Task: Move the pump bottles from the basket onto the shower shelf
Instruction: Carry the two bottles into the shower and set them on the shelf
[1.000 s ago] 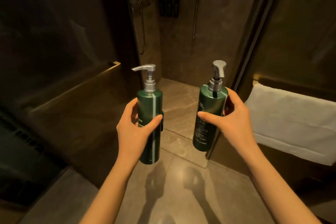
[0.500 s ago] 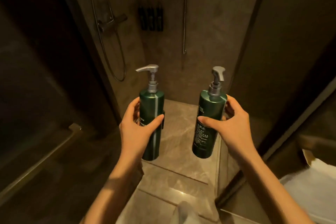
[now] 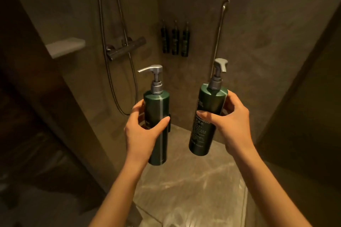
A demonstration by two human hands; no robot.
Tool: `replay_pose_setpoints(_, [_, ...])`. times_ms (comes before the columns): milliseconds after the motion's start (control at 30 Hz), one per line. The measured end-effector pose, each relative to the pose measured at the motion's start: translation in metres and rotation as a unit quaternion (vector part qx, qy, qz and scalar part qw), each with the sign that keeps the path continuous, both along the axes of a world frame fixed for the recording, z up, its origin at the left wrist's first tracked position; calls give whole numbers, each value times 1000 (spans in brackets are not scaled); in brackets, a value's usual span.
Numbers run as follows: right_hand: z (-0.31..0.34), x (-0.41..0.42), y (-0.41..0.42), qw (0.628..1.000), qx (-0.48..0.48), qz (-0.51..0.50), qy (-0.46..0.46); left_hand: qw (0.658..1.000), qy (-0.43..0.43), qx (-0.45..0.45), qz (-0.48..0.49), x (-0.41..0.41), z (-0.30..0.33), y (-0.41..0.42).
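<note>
I have my left hand (image 3: 142, 131) wrapped around one green pump bottle (image 3: 156, 127) and my right hand (image 3: 230, 121) gripping the second pump bottle (image 3: 208, 116), both upright in the air over the shower floor (image 3: 193, 186). The pale shower shelf (image 3: 64, 47) sits on the wall up to my left, well apart from both bottles, beside the shower mixer bar (image 3: 127, 48)

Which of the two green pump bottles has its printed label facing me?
The bottle in the right hand: pale print runs down its side. The left hand's bottle shows only a light stripe.

Glossy green plastic pump bottles (image 3: 156, 127), matt silver pump heads (image 3: 154, 72), polished stone floor (image 3: 193, 190).
</note>
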State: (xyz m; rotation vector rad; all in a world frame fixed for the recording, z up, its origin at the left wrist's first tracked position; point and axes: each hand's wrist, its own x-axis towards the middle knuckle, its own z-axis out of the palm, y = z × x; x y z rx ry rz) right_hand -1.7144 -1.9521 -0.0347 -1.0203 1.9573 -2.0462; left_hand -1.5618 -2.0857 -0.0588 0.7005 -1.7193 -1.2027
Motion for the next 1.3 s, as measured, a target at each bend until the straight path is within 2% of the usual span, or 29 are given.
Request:
replay_pose_setpoints(333, [69,-110,-229,984,-44,150,82,992,37,-46,114,-92,63,-191])
replay_pose_setpoints(533, [89,-140,-342,965,-67,238,84,974,33,-77,212,-101,84,-257])
replay_pose_setpoints(667, [95,-153,-413,937,-70,332,77,952,43,-96,289,-102,96,-287])
replay_pose_setpoints(833, [120,-162,-495,879,-72,470,35,907,56,-127,398,-112,124,-315])
replay_pose_setpoints(967, [158,-159,-544,819,-101,564,42,858,31,-167,485,-119,156,-331])
replay_pose_setpoints(1133, [191,-144,-592,767,-124,628,49,802,-15,-199,563,-108,188,-359])
replay_pose_setpoints(1300, [200,-111,-631,737,-125,664,18,769,-24,-184,612,-87,189,-393])
